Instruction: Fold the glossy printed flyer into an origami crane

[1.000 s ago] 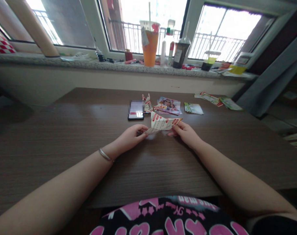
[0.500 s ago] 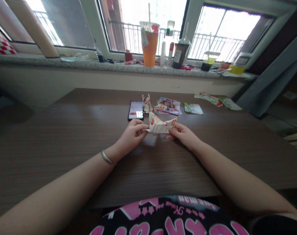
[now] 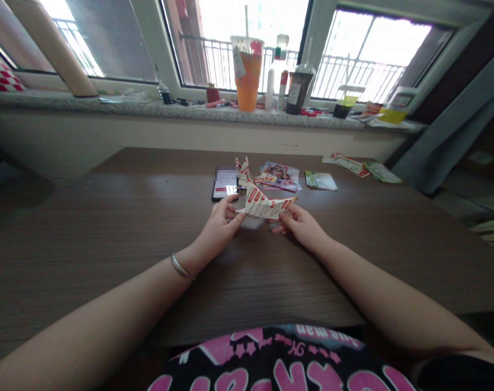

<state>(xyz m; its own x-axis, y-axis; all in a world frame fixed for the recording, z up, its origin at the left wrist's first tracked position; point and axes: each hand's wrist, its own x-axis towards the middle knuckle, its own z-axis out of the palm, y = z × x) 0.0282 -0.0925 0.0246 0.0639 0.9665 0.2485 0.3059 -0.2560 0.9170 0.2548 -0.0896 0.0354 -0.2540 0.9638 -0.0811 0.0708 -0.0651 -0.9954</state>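
Both hands hold a folded piece of printed paper (image 3: 264, 205), white with red marks, just above the dark wooden table (image 3: 108, 217). My left hand (image 3: 219, 227) pinches its left corner, and a metal bangle sits on that wrist. Its right end is pinched by my right hand (image 3: 299, 225). Right behind the paper lies a phone (image 3: 224, 186) with its screen lit. A small folded paper figure (image 3: 243, 169) stands beside the phone.
Printed leaflets (image 3: 282, 176) lie behind the hands, with more leaflets (image 3: 320, 180) and flyers (image 3: 355, 164) to the right. On the windowsill stand an orange drink cup (image 3: 247, 70), bottles (image 3: 276, 70), a dark cup (image 3: 298, 87) and small clutter. A cardboard tube (image 3: 55, 49) leans at far left.
Both hands have lifted the folded paper slightly and moved it away from me, toward the phone. The paper's shape has shifted between the fingers.
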